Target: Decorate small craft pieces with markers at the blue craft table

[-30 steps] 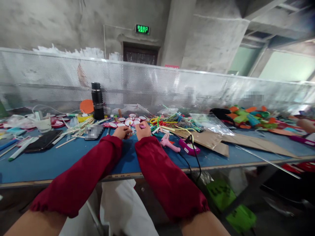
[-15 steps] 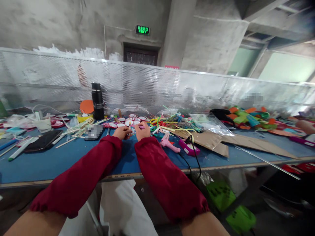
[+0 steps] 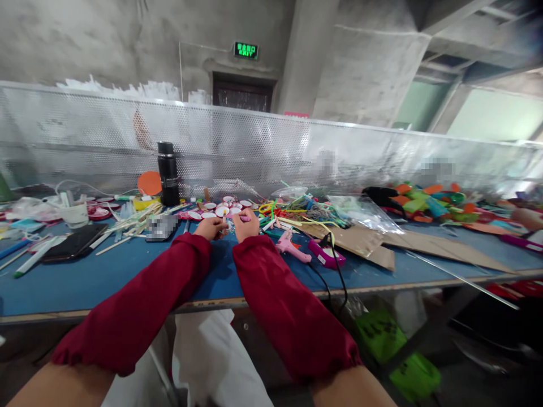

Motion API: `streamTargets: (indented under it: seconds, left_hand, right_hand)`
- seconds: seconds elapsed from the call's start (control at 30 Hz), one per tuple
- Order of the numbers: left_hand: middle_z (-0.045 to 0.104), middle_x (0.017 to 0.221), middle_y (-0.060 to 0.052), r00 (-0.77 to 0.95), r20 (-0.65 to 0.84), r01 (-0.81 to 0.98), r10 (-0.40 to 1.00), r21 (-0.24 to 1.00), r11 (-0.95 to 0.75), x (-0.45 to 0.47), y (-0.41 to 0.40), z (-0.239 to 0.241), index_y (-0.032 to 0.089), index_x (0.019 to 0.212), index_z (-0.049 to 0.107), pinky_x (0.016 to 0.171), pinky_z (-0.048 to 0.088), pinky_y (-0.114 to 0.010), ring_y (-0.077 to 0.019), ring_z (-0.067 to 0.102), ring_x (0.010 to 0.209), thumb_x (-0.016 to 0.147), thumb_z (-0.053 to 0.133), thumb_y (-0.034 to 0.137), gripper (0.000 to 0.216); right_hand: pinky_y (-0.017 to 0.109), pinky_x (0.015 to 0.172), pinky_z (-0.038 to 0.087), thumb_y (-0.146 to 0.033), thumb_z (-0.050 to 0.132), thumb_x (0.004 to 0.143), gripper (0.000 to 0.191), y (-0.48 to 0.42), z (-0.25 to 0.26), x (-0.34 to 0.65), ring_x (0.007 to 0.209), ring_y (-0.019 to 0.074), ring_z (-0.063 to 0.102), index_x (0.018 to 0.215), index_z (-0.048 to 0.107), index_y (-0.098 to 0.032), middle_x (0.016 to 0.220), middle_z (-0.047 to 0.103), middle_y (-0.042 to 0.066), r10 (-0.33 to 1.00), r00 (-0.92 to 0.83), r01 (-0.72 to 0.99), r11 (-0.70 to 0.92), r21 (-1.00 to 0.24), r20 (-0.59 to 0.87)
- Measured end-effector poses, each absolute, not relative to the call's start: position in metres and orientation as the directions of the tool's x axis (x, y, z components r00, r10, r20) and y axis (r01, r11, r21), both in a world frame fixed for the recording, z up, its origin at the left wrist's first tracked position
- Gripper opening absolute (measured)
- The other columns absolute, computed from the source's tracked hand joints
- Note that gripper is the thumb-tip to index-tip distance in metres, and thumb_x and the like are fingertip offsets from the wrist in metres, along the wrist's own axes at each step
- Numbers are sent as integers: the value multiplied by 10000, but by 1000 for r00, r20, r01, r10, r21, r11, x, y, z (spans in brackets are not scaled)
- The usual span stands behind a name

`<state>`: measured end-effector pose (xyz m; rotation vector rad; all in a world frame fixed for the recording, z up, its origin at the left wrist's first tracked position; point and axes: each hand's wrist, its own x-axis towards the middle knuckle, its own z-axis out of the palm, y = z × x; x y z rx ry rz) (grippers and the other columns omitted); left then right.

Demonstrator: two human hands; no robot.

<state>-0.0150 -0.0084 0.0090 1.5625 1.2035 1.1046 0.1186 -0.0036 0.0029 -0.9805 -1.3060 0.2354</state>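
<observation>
Both my arms in dark red sleeves reach out over a blue table (image 3: 106, 277). My left hand (image 3: 210, 228) is closed in a pinch on a small thin stick-like piece that I cannot make out. My right hand (image 3: 246, 225) is closed around a small pink item held close to the left hand. Just beyond both hands lie several round red-and-white discs (image 3: 220, 210). A heap of coloured pipe cleaners (image 3: 297, 210) lies to the right of them.
A black flask (image 3: 168, 173) stands behind the discs by a perforated metal screen (image 3: 297, 152). A pink glue gun (image 3: 291, 247), a magenta glue gun (image 3: 324, 253) with a black cord and cardboard sheets (image 3: 407, 246) lie right. A black phone (image 3: 74, 243) and markers lie left. Another person's hand (image 3: 526, 217) is far right.
</observation>
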Motion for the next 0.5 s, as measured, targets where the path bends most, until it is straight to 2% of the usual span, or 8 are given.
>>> streamTargets:
  seconds: [0.5]
  left_hand:
    - [605,570,3,162,158,255,974,947,-196,-17,-3,4,148,642,577,404,342,-193,-83,499,427,685,701,403,287]
  right_hand:
    - [219,603,387,-306,507,720,145,-9,5,118,585,105,465,612,486,-211,604,519,-58,672,283,394,569,-722,684]
